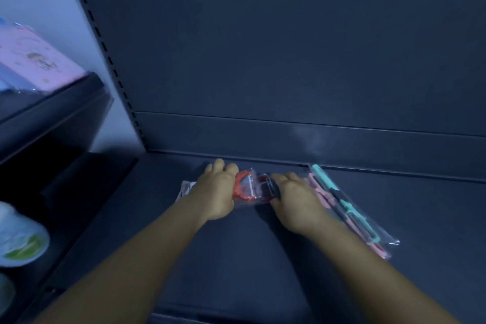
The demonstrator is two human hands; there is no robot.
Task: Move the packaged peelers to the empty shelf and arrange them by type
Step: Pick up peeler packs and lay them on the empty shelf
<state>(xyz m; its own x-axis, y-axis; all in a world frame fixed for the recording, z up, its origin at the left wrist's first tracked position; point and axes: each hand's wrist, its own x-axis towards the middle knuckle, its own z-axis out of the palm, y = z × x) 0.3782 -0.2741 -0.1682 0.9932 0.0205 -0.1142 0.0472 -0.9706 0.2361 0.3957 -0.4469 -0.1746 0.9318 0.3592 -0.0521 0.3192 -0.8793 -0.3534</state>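
Head view: both hands work at the back of the dark shelf (236, 258); the left hand (217, 192) rests curled over the left end of the red peeler packets (247, 189), the right hand (294, 200) grips their right end, thumb under the edge; the two hands are apart, the packets between them. The straight peeler packets (349, 208), teal and pink, lie just beside the right wrist. Judged risks: the slippery film lets the red stack fan out or slide; the right forearm could nudge the straight pile askew, mixing the types.
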